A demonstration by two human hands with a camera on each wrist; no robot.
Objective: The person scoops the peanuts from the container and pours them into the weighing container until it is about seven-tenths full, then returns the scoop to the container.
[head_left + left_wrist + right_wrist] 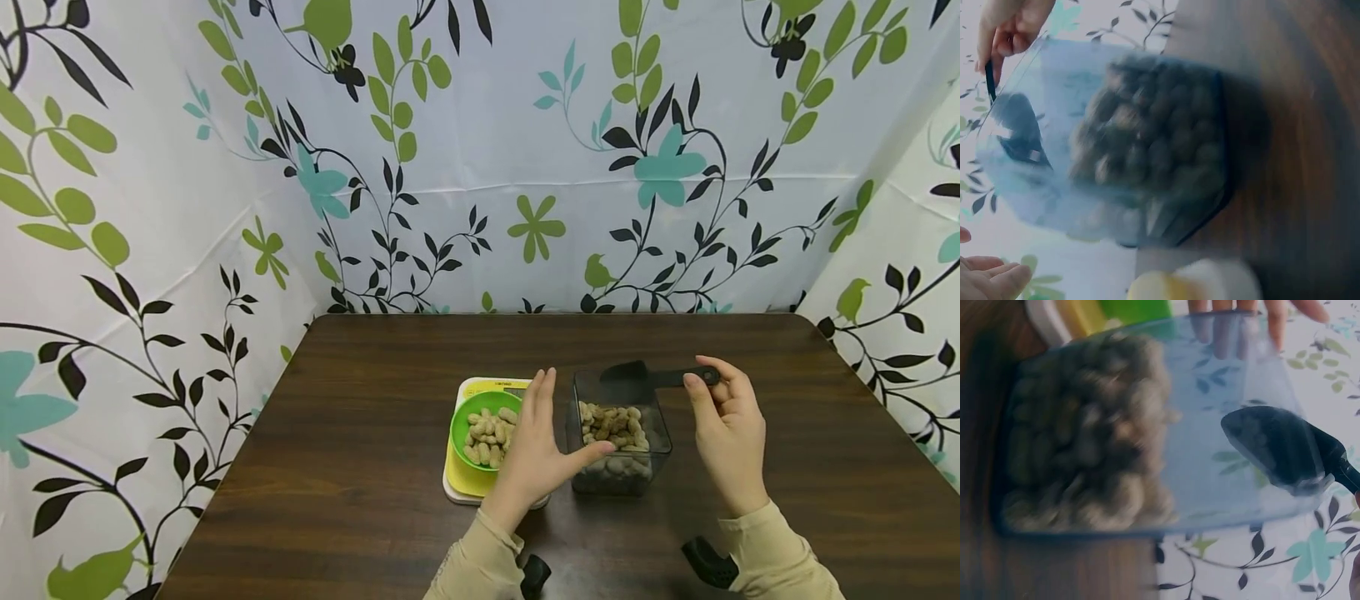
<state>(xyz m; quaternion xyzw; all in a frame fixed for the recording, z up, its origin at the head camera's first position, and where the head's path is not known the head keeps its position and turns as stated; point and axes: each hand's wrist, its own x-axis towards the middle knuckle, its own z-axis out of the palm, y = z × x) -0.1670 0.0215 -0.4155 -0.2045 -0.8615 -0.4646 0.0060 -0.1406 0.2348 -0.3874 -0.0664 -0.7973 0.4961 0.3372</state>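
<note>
My right hand (727, 425) pinches the handle end of a black scoop (630, 377). The scoop's head (1272, 447) is inside the upper part of a clear plastic bin (658, 433), above unshelled peanuts (615, 425). To the bin's left, my left hand (534, 446) has its fingers straight and thumb spread toward the bin's near rim; I cannot tell whether it touches. Partly behind that hand is a green bowl (456, 427) of peanuts, on a yellow and white kitchen scale (459, 479). The scoop looks bare of peanuts in the right wrist view.
A dark wooden table (337, 467) bears everything. Its far edge meets a white curtain (465, 225) printed with leaves and birds, which also hangs on both sides. Black straps (708, 562) sit at both wrists, by the beige sleeves (780, 554).
</note>
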